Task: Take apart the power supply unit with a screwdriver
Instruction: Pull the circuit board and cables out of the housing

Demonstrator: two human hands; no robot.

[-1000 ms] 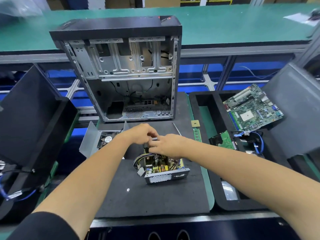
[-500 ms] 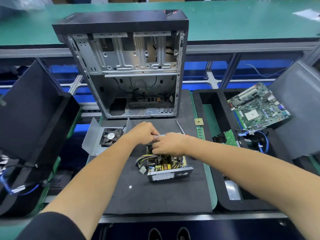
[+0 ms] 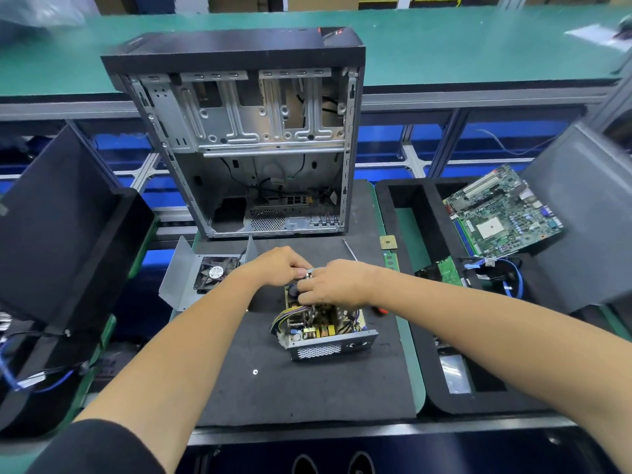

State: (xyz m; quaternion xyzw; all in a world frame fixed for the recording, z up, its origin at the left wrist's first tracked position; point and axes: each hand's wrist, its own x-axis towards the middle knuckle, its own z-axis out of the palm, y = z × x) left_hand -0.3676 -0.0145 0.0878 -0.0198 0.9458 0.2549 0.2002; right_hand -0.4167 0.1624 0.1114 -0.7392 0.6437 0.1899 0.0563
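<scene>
The power supply unit point(image 3: 325, 333) lies open on the black mat point(image 3: 307, 391), its circuit board and coloured wires bare and its perforated end wall facing me. My left hand point(image 3: 273, 268) and my right hand point(image 3: 333, 285) meet at its far end. Both have curled fingers and pinch a small grey metal part point(image 3: 309, 272) there; what lies under them is hidden. The screwdriver lies on the mat under my right wrist: its shaft point(image 3: 350, 249) shows beyond the hand and its red handle point(image 3: 381, 310) below the forearm. The removed cover with its fan point(image 3: 215, 271) lies to the left.
An emptied computer case point(image 3: 246, 142) stands upright behind the mat. A loose screw point(image 3: 255, 371) lies on the mat near me. A black foam tray point(image 3: 420, 371) on the right holds a motherboard point(image 3: 502, 213) and blue cables point(image 3: 513, 278). A dark bin point(image 3: 68, 241) stands at the left.
Both hands have stayed at the far end of the power supply unit, their fingers working slightly closer together. The unit has not moved on the mat.
</scene>
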